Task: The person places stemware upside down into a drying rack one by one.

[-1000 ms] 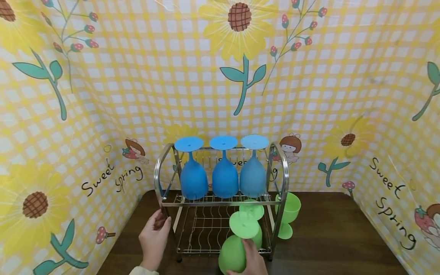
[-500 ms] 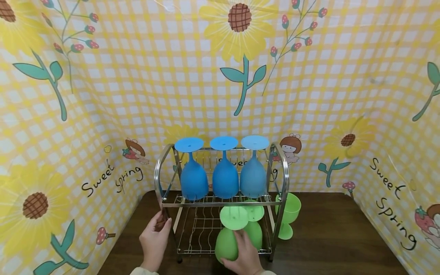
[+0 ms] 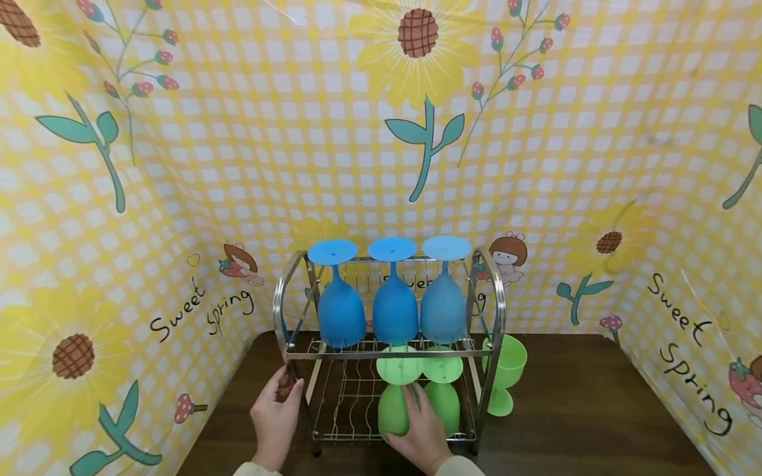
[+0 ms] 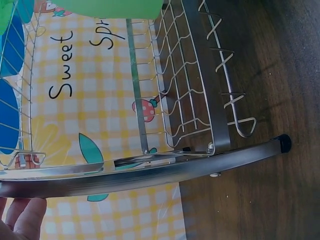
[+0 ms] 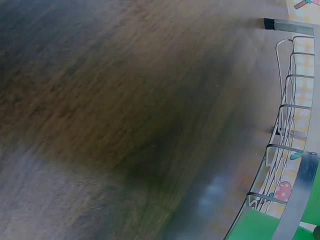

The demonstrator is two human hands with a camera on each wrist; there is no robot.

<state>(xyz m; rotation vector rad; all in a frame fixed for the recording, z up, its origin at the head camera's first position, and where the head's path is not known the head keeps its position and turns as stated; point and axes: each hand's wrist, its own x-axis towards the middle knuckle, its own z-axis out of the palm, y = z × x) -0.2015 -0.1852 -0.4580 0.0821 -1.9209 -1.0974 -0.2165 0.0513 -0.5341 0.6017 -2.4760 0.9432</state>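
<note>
My right hand (image 3: 424, 433) holds an upside-down green goblet (image 3: 392, 411) on the lower tier of a two-tier metal dish rack (image 3: 387, 356). The goblet's round foot faces up, just under the upper tier's front bar. Right beside it another green goblet (image 3: 448, 398) stands inverted on the same tier. With the fingers at the rack's left front post, my left hand (image 3: 276, 418) grips the frame. The left wrist view shows those fingertips (image 4: 31, 218) against the metal post. In the right wrist view, green goblet parts (image 5: 252, 226) show at the lower right corner.
Three blue goblets (image 3: 395, 307) stand inverted in a row on the upper tier. An upright green goblet (image 3: 508, 360) is on the dark wooden table (image 3: 571, 410), right of the rack. Yellow checked cloth (image 3: 286, 165) hangs behind and at the sides.
My right hand has carried the green goblet from in front of the rack, back onto the lower tier beside the other one. The left hand keeps its grip on the post.
</note>
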